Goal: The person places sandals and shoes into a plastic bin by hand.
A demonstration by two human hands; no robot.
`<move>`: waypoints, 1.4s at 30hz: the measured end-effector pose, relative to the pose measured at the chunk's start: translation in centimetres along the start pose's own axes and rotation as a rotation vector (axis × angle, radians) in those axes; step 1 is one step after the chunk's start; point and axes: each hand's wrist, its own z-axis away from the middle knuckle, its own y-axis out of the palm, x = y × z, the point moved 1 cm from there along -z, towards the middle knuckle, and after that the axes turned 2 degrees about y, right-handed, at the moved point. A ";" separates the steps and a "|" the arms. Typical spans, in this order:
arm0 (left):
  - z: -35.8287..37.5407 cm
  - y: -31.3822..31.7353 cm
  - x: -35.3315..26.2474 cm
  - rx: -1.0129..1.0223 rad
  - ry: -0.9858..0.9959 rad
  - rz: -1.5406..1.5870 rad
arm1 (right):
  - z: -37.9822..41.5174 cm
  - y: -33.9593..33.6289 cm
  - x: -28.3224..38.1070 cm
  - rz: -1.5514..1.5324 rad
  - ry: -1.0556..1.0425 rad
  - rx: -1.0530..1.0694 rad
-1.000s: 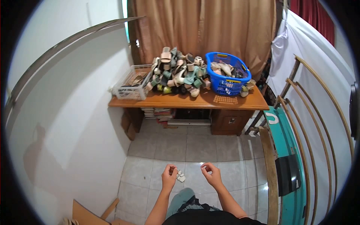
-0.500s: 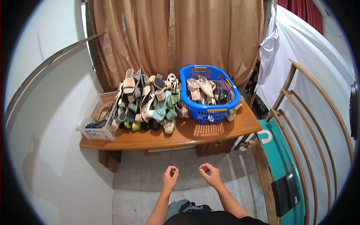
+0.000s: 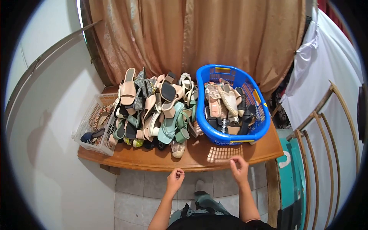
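My left hand (image 3: 175, 180) hovers before the table's front edge, its fingers curled in with nothing visible in them. Farther right, my right hand (image 3: 240, 169) is raised close to the table edge below the blue laundry basket (image 3: 260, 132); its fingers are loosely bent, thumb a little apart, and it appears to hold nothing. Several sandals and shoes lie inside the basket, among them a pale slip-on shoe (image 3: 229, 100). To its left rises a heap of heeled sandals, including a green sandal (image 3: 167, 128) and a beige sandal (image 3: 128, 94). Neither hand touches any footwear.
The brown wooden table (image 3: 195, 163) stands against a tan curtain (image 3: 214, 38). A white plastic crate (image 3: 105, 147) with a dark blue shoe (image 3: 92, 137) sits at its left end. On the right are a wooden rack (image 3: 343, 111) and a green panel (image 3: 293, 168).
The view has come closer to the table. My right hand has moved right and up toward the table edge below the basket, while my left stays low with curled fingers.
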 end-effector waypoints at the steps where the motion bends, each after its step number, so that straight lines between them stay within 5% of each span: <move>1: -0.9 0.0 1.0 -0.016 -0.015 -0.002 | -1.9 0.2 -0.5 -0.007 0.007 0.018; 4: -4.0 0.8 4.0 -0.002 -0.216 -0.139 | -6.8 1.0 -3.1 -0.072 0.036 0.032; 6: -6.4 2.0 4.5 -0.208 0.000 -0.443 | -9.6 1.9 -3.3 -0.020 -0.041 0.009; 16: -13.3 5.2 7.8 -0.261 -0.249 -0.484 | -16.1 3.9 -5.3 -0.048 0.028 0.175; 18: -13.3 4.7 7.4 -0.288 -0.155 -0.531 | -16.0 3.6 -5.7 -0.122 0.059 0.176; 30: -12.1 1.7 -3.4 -0.011 -0.297 -0.814 | -16.3 3.6 -5.5 -0.123 0.119 0.263; 42: -12.4 -1.1 -11.9 0.268 -0.208 -0.905 | -16.3 3.4 -5.4 -0.145 0.170 0.228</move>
